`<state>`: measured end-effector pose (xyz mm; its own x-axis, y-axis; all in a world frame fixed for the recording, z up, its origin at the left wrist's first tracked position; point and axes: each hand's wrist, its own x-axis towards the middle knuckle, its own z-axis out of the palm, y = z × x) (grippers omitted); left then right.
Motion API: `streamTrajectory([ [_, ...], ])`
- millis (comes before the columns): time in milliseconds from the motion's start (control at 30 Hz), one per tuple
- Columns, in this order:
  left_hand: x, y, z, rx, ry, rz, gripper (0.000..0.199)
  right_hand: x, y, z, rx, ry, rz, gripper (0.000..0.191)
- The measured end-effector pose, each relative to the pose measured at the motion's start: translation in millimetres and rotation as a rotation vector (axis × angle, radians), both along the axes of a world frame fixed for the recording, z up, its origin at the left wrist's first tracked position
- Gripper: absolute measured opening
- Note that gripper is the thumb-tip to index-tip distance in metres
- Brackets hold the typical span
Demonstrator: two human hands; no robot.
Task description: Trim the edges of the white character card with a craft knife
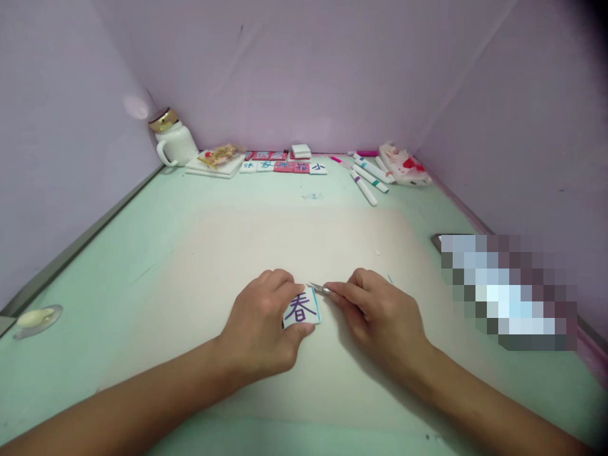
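A white mug (178,145) with a gold lid (164,120) stands well beyond the left hand (263,326); markers (370,178) and a plastic bag (401,166) lie well beyond the right hand (387,310).

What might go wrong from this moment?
The tip of the pointed metal tool in the right hand faces the fingers of the left hand, so a slip might nick them. The tile is gripped toward its left side, leaving its right edge free; pressure there could twist it.
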<state>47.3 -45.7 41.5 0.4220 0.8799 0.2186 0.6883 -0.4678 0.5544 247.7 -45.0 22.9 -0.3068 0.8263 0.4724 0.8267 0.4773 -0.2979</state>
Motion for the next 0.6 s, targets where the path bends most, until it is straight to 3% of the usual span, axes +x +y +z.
streamTrajectory([
  [600,0.6,-1.1,-0.1,-0.038,-0.045,-0.013,0.027,1.2,1.5,1.1,-0.01,0.006,0.034,0.026],
])
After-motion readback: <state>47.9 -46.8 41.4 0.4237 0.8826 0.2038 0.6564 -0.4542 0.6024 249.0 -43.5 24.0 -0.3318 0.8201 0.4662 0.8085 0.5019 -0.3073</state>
